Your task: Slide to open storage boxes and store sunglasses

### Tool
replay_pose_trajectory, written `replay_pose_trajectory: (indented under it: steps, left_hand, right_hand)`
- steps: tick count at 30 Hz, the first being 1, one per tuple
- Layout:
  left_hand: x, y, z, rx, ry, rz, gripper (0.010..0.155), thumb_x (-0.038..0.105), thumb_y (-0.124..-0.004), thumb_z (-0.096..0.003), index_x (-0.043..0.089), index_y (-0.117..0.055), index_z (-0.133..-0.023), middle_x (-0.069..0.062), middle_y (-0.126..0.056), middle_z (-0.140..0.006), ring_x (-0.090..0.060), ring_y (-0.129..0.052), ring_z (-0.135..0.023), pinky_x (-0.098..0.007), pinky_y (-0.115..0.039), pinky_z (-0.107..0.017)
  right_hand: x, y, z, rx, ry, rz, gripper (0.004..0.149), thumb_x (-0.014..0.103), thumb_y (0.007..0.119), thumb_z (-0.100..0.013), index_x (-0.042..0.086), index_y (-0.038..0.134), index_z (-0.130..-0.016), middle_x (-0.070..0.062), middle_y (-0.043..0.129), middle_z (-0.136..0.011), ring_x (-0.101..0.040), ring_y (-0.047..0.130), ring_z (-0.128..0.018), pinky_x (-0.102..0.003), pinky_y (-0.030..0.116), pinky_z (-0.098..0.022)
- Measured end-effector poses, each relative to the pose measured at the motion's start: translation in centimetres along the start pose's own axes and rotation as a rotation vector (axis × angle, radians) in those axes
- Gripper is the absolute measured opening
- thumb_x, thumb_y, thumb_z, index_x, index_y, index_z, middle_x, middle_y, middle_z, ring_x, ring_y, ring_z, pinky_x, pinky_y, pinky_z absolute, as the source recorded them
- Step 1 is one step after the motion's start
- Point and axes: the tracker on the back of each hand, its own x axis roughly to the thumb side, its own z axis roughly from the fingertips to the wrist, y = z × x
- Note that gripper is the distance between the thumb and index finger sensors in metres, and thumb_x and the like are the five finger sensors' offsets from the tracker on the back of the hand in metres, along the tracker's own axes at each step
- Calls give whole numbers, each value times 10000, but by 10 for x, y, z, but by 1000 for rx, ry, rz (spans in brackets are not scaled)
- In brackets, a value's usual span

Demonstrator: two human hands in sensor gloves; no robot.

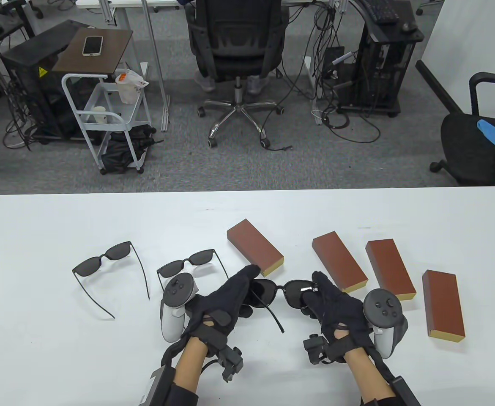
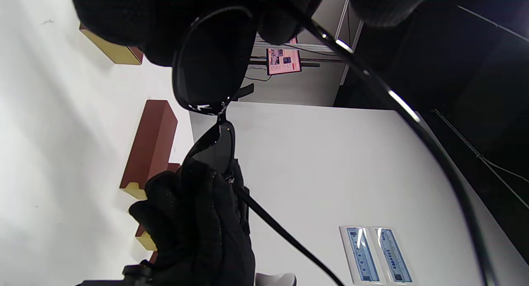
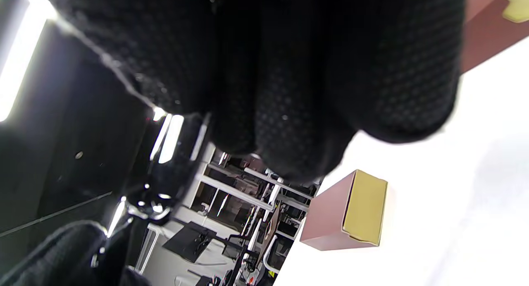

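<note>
A pair of dark-lensed sunglasses with a thin black frame is held up between the two gloved hands, just above the near middle of the white desk. The left hand grips its left lens end, fingers curled round the frame; the right hand pinches the right lens end, fingers bent over the rim. One thin temple arm hangs open, pointing down toward the near edge between the hands. In the left wrist view the same sunglasses run from the left hand's fingers at the top to the right hand below, one long temple sweeping across the right of the picture.

Just beyond the left hand's fingertips lies a brown rectangular storage box with a yellow end, flat on the desk. Three more brown storage boxes lie to the right: one just beyond the right hand, one further right, and the rightmost one beside the right hand's tracker.

To the left, two other pairs of dark sunglasses lie on the desk with temples open: one just beyond the left hand's tracker, the other further left.

Past the desk's far edge a black office chair stands on grey carpet.
</note>
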Motion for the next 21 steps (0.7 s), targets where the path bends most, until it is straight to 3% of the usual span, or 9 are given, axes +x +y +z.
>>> replay_pose_trajectory:
  steps: [5,14,18,21]
  left_hand:
    - [-9,-3,0,24,-10,88,712,621,-512,-503,320,-446,-1145,-125,-665,-1093,-409,-738,-922,-556,-690,-616]
    - [-25,-3,3,136,36,166,696,595,-500,-515,283,-458,-1135,-132,-726,-1032,-351,-842,-815,-511,-745,-555]
    - [-26,-3,4,160,49,157,686,589,-500,-518,278,-479,-1129,-131,-750,-1011,-335,-870,-779,-497,-761,-530]
    - [-29,-3,5,175,59,161,681,584,-502,-519,273,-491,-1125,-129,-755,-1007,-324,-882,-761,-489,-768,-515]
  right_hand:
    - [2,4,4,-3,9,-32,548,375,912,-314,204,736,-804,-5,1085,-428,-171,1128,-271,-315,973,-180]
    - [7,12,12,-66,-55,-69,485,357,882,-337,208,765,-783,-17,1081,-359,-146,1129,-191,-309,974,-127]
    - [6,14,11,-36,-49,-114,457,338,873,-344,195,787,-770,-40,1079,-343,-163,1124,-176,-325,967,-117]
    - [7,13,10,6,-100,-36,471,360,848,-354,210,758,-790,-9,1068,-381,-137,1123,-222,-302,971,-152]
